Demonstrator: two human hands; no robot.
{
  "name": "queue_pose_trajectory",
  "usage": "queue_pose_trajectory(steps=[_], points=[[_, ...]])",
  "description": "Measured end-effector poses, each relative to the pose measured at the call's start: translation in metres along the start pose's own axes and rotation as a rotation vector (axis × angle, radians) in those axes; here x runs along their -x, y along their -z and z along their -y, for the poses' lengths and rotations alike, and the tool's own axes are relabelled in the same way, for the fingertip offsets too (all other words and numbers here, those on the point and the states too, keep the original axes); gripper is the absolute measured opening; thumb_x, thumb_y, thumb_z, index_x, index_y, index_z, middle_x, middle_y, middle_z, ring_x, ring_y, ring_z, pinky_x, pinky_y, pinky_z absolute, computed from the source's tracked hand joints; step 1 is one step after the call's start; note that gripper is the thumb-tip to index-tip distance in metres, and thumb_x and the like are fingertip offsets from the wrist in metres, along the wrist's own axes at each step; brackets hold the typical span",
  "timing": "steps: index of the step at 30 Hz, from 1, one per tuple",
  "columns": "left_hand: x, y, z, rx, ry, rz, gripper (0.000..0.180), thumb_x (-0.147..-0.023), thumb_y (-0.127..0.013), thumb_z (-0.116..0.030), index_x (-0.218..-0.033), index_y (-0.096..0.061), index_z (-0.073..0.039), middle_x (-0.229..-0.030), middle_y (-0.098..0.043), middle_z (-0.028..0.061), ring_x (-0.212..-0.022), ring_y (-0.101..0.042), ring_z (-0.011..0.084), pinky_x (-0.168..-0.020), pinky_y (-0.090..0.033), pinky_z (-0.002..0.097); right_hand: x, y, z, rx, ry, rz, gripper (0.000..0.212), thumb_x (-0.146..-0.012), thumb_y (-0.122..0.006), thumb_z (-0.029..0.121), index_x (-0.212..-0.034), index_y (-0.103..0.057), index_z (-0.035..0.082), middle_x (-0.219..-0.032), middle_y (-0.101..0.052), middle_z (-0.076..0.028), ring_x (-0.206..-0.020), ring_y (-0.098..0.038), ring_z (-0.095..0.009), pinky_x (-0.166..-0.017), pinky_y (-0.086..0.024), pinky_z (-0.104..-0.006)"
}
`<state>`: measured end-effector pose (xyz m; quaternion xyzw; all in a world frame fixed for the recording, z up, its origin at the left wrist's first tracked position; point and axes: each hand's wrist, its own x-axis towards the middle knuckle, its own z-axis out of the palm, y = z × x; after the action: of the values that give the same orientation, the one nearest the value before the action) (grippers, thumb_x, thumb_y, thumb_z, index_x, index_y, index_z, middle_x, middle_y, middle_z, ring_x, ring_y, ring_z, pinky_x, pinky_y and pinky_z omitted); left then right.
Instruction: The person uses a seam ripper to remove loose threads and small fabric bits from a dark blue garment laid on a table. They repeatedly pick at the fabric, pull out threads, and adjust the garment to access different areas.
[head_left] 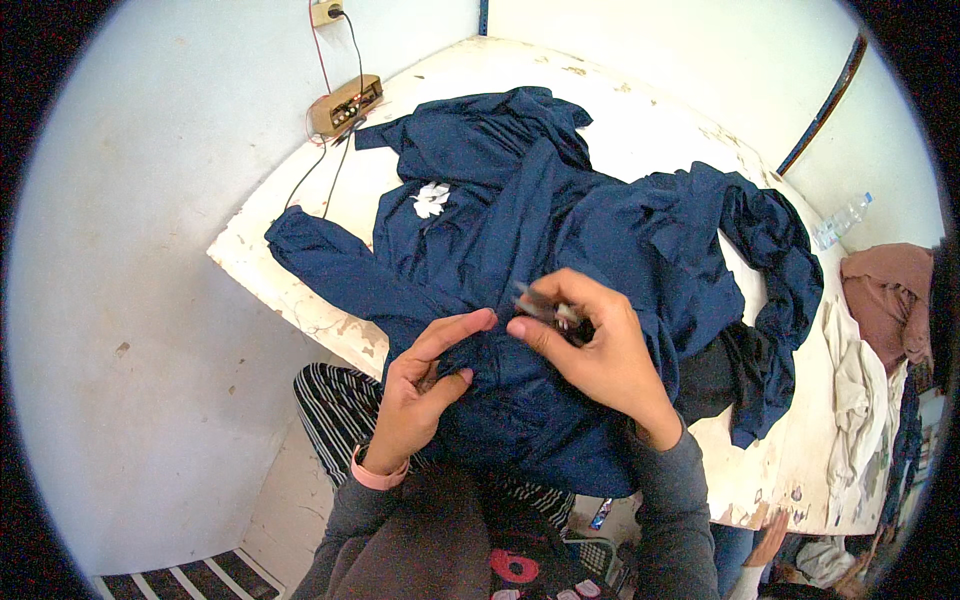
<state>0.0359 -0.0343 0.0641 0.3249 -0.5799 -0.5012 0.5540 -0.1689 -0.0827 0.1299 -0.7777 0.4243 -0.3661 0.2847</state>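
- The person's left hand point(411, 393) has thumb and forefinger parted, with a visible gap between the tips, over a dark blue garment point(620, 230).
- The right hand point(608, 350) is closed around a small, blurred dark tool point(538, 303), just beside the left fingertips.
- The garment lies rumpled across the pale table point(790, 475), hanging over its near edge.
- White scraps point(431, 200) rest on it.
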Motion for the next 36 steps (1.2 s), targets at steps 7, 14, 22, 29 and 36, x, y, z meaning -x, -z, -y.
queue_pose_trajectory(steps=[7, 14, 22, 29, 36], points=[[0.001, -0.002, 0.004, 0.000, -0.035, -0.048, 0.059, -0.082, -0.064, 0.007, -0.140, -0.054, 0.003, -0.141, -0.055, 0.0137, -0.133, -0.049, 0.0225, -0.114, -0.032, 0.0324, 0.007, -0.009, 0.006, -0.094, 0.005, 0.089, 0.030, -0.080, -0.083, 0.019, -0.098, -0.064, 0.003, -0.080, -0.065, -0.004, -0.068, -0.057, -0.012, -0.061, -0.045, -0.0269], [0.002, -0.005, 0.000, 0.023, -0.044, -0.096, 0.060, -0.083, -0.065, 0.009, -0.142, -0.051, 0.004, -0.141, -0.054, 0.0132, -0.134, -0.047, 0.0206, -0.113, -0.033, 0.0311, 0.009, 0.005, 0.017, 0.084, 0.013, 0.012, 0.028, -0.082, -0.078, 0.017, -0.101, -0.061, 0.005, -0.085, -0.069, -0.008, -0.073, -0.067, -0.021, -0.064, -0.051, -0.0326], [0.003, 0.000, 0.002, -0.013, -0.087, -0.085, 0.062, -0.083, -0.063, 0.011, -0.143, -0.051, 0.003, -0.141, -0.053, 0.0126, -0.134, -0.048, 0.0196, -0.111, -0.034, 0.0295, 0.018, 0.017, 0.033, 0.115, -0.022, 0.227, 0.026, -0.085, -0.075, 0.024, -0.101, -0.061, 0.008, -0.082, -0.070, -0.011, -0.069, -0.070, -0.028, -0.059, -0.054, -0.0376], [0.006, -0.008, -0.003, -0.049, -0.076, -0.078, 0.060, -0.084, -0.060, 0.013, -0.143, -0.051, 0.001, -0.141, -0.051, 0.0106, -0.132, -0.049, 0.0185, -0.107, -0.039, 0.0284, 0.019, 0.009, 0.019, 0.223, 0.039, 0.053, 0.025, -0.087, -0.073, 0.026, -0.099, -0.060, 0.008, -0.076, -0.070, -0.010, -0.060, -0.069, -0.029, -0.055, -0.052, -0.0395], [0.009, -0.008, -0.004, -0.170, -0.071, -0.032, 0.059, -0.085, -0.061, 0.012, -0.142, -0.053, -0.001, -0.141, -0.051, 0.0096, -0.126, -0.052, 0.0142, -0.086, -0.048, 0.0208, 0.016, 0.012, 0.022, 0.160, -0.002, 0.152, 0.021, -0.087, -0.074, 0.024, -0.093, -0.064, 0.007, -0.080, -0.072, -0.012, -0.067, -0.071, -0.030, -0.061, -0.053, -0.0395]])
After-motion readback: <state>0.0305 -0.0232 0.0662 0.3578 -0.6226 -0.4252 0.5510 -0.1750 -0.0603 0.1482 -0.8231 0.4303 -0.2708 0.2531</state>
